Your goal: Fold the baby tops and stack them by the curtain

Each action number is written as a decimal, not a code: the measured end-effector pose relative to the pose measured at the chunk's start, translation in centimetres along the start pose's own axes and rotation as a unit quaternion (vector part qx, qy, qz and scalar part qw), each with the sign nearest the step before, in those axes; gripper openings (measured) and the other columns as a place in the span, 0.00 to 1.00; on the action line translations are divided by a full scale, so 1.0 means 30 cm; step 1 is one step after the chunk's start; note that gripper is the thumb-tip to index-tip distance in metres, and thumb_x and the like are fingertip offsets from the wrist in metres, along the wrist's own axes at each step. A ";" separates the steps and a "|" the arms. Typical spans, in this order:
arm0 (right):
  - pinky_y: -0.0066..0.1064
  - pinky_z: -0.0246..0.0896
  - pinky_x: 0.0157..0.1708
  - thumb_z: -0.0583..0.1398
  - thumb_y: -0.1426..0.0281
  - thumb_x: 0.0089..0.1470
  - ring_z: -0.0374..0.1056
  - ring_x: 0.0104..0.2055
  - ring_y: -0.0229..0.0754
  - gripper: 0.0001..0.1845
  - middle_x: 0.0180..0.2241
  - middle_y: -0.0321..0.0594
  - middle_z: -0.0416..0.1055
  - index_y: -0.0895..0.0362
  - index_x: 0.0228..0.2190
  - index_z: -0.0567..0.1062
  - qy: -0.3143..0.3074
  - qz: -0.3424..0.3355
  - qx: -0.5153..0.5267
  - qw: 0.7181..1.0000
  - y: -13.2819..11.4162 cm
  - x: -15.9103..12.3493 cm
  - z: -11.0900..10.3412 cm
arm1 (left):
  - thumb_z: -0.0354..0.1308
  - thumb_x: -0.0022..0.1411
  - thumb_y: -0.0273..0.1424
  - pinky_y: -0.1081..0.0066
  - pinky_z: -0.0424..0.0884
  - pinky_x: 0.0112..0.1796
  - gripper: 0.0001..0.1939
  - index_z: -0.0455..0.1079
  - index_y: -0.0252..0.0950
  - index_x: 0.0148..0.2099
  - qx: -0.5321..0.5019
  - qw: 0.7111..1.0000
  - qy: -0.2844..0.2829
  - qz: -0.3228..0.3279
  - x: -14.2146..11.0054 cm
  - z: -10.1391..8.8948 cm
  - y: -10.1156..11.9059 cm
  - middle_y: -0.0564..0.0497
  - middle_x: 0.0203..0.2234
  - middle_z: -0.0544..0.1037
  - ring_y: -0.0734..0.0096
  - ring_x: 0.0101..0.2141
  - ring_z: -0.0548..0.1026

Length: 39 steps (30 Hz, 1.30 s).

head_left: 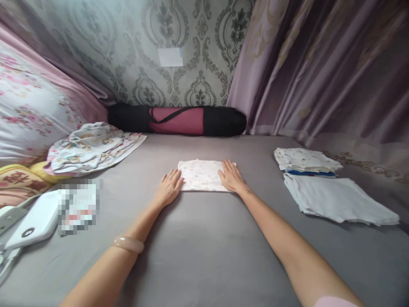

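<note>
I read grip wide, left hand and right hand flat, touching the cloth; uneven pressure could wrinkle it

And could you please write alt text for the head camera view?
A person's left hand and right hand lie flat at opposite ends of a folded, pale patterned cloth on a grey sheet. Folded fabrics sit to the right, a rumpled cloth to the left, and a long black-and-maroon bag behind.
</note>
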State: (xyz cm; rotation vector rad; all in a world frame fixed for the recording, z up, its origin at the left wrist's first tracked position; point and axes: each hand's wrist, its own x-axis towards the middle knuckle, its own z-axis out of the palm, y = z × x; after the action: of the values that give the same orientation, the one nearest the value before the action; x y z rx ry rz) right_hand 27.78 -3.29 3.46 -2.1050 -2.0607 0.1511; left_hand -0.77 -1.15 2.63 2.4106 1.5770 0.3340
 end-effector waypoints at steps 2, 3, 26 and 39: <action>0.39 0.28 0.67 0.39 0.58 0.64 0.35 0.70 0.48 0.37 0.67 0.52 0.44 0.71 0.64 0.52 -0.006 0.007 -0.025 1.000 0.005 0.001 0.020 | 0.33 0.71 0.42 0.55 0.45 0.64 0.30 0.52 0.32 0.68 0.010 1.000 -0.004 0.003 -0.002 -0.006 0.008 0.44 0.66 0.55 0.61 0.66 0.49; 0.39 0.28 0.67 0.39 0.57 0.64 0.35 0.70 0.48 0.37 0.68 0.52 0.44 0.71 0.64 0.52 -0.009 0.005 -0.030 0.999 0.010 0.003 0.022 | 0.33 0.71 0.42 0.55 0.45 0.64 0.30 0.52 0.32 0.68 0.012 1.000 -0.001 0.003 -0.002 -0.008 0.009 0.44 0.66 0.56 0.61 0.66 0.50; 0.43 0.27 0.67 0.38 0.58 0.64 0.33 0.70 0.45 0.36 0.68 0.46 0.40 0.66 0.66 0.48 -0.065 -0.060 -0.019 0.996 -0.141 0.036 0.008 | 0.42 0.69 0.36 0.56 0.57 0.61 0.22 0.65 0.32 0.58 -0.067 0.988 0.112 0.085 -0.004 0.024 -0.041 0.42 0.58 0.69 0.56 0.63 0.57; 0.43 0.26 0.66 0.38 0.60 0.64 0.33 0.70 0.45 0.35 0.68 0.48 0.40 0.68 0.65 0.48 -0.036 -0.087 0.008 0.995 -0.372 0.090 0.056 | 0.44 0.68 0.31 0.56 0.62 0.59 0.16 0.65 0.35 0.54 -0.138 0.968 0.189 0.089 0.005 0.042 -0.060 0.42 0.53 0.73 0.58 0.60 0.63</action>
State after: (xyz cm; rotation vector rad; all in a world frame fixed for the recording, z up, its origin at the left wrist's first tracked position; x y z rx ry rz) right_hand 16.59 -0.34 4.30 -1.9243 -2.2641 0.2204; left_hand -1.87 -0.41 0.87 2.3645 1.3343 1.0291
